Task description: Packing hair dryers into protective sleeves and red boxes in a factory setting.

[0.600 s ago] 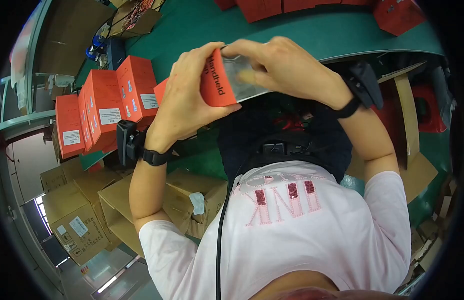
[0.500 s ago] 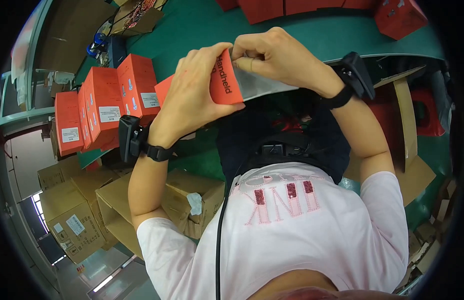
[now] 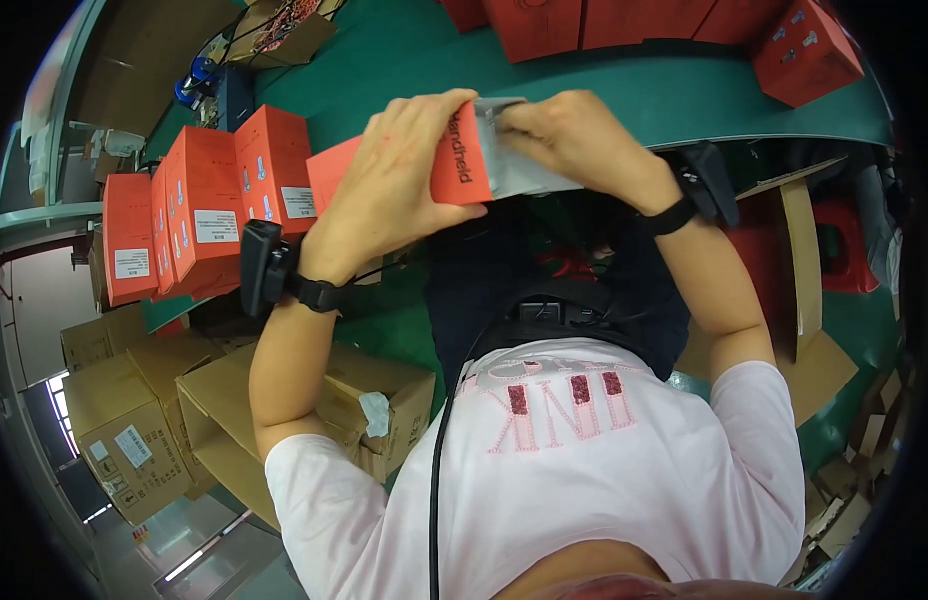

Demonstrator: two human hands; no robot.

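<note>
My left hand (image 3: 389,190) is closed around a red-orange carton box (image 3: 464,165), held tilted above the near edge of the table. Its fingers lie over the far side and the thumb presses along the near edge. A grey piece, perhaps an insert or lining (image 3: 519,180), sticks out of the box's right end. Over that grey piece is my right hand (image 3: 579,135), its fingers curled and pinched together at its far side. The fingertips are blurred, and whatever they grip is hidden.
Several upright red boxes (image 3: 209,200) stand at the table's left. More red boxes (image 3: 634,20) line its far side, with one box (image 3: 804,55) at the far right. Brown cartons (image 3: 134,430) sit low on the left. An opened carton (image 3: 804,260) is on the right.
My right hand has shifted slightly right and down, its fingers reaching over the grey piece. The box in my left hand has moved a little to the right and appears slightly turned.
</note>
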